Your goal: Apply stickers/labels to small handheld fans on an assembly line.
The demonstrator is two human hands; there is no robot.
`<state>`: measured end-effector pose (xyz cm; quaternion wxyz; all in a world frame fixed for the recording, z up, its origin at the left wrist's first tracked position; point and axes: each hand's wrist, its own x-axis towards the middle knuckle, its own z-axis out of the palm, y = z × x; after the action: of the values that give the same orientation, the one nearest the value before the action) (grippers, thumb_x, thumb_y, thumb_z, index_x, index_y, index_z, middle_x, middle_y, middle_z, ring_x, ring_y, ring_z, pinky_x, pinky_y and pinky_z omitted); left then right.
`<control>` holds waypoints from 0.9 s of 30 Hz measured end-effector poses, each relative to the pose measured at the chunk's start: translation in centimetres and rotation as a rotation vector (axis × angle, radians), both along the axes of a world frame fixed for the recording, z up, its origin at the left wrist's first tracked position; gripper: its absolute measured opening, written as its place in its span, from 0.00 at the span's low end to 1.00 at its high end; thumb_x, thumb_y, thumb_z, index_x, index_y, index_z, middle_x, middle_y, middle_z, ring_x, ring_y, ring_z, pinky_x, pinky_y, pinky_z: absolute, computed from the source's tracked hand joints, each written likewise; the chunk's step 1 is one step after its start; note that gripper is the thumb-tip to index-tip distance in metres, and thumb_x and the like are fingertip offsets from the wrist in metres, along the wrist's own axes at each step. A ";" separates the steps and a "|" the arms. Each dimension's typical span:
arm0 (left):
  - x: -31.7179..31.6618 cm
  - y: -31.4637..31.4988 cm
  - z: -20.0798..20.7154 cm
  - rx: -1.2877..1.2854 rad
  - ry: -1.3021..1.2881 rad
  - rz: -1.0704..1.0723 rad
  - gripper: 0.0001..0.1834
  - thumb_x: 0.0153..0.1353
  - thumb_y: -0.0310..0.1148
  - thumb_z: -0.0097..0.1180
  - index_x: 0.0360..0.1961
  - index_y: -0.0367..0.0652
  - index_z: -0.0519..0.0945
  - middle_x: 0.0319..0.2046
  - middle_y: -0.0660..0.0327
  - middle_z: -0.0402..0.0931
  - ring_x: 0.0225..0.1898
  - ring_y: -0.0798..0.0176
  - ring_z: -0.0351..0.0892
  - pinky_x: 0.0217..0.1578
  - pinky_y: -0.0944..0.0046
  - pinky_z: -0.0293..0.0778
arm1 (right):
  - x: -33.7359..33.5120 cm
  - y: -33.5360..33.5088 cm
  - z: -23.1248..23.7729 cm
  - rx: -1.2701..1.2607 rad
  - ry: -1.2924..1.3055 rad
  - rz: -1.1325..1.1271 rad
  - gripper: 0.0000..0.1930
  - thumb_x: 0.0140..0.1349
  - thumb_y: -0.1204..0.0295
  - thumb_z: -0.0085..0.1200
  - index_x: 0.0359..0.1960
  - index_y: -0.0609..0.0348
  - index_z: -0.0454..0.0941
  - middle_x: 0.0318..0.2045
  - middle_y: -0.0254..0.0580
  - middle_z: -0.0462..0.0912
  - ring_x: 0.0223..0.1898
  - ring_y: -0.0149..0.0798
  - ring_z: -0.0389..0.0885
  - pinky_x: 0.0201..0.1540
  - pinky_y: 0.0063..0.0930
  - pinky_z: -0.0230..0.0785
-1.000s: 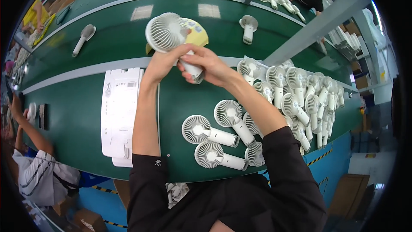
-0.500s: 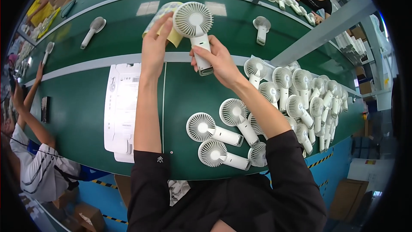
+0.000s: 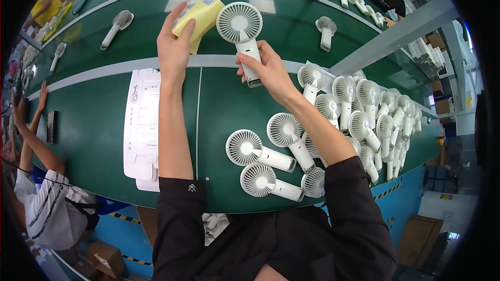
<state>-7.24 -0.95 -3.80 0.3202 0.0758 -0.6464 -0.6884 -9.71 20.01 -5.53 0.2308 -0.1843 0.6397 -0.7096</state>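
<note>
My right hand (image 3: pixel 268 70) grips the handle of a white handheld fan (image 3: pixel 240 23), holding it upright over the metal strip with the round grille at the top. Left of the fan, my left hand (image 3: pixel 174 47) pinches a curled yellow sheet of stickers (image 3: pixel 200 13) between thumb and fingers. The sheet stands close to the grille; from this angle I cannot tell whether they touch. Several loose fans (image 3: pixel 245 147) lie below my right forearm, their grilles facing up. To the right, a big pile of the same white fans (image 3: pixel 359 93) covers the table.
Flat white printed cartons (image 3: pixel 141 125) lie left of my left forearm. Single fans (image 3: pixel 123 20) lie spaced along the green surface beyond the metal strip (image 3: pixel 213 61). A slanted grey post (image 3: pixel 390 31) rises at right. Co-workers stand at far left and far right.
My left hand has moved left, away from the fan's grille, and the yellow sheet now shows in its grip. The fans beyond the strip have shifted right. A co-worker's hand has left one fan.
</note>
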 end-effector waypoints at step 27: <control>1.3 0.8 1.0 -0.287 -0.201 -0.231 0.13 0.62 0.34 0.67 0.44 0.40 0.86 0.36 0.65 0.83 0.37 0.74 0.78 0.40 0.74 0.73 | -1.7 0.6 2.6 0.248 0.701 -0.336 0.19 0.66 0.71 0.59 0.56 0.62 0.73 0.38 0.41 0.83 0.39 0.32 0.83 0.44 0.29 0.74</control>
<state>-5.95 -0.15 -2.80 0.1807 0.0231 -0.7708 -0.6105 -11.37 20.62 -2.97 -0.0998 -0.2788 0.7815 -0.5492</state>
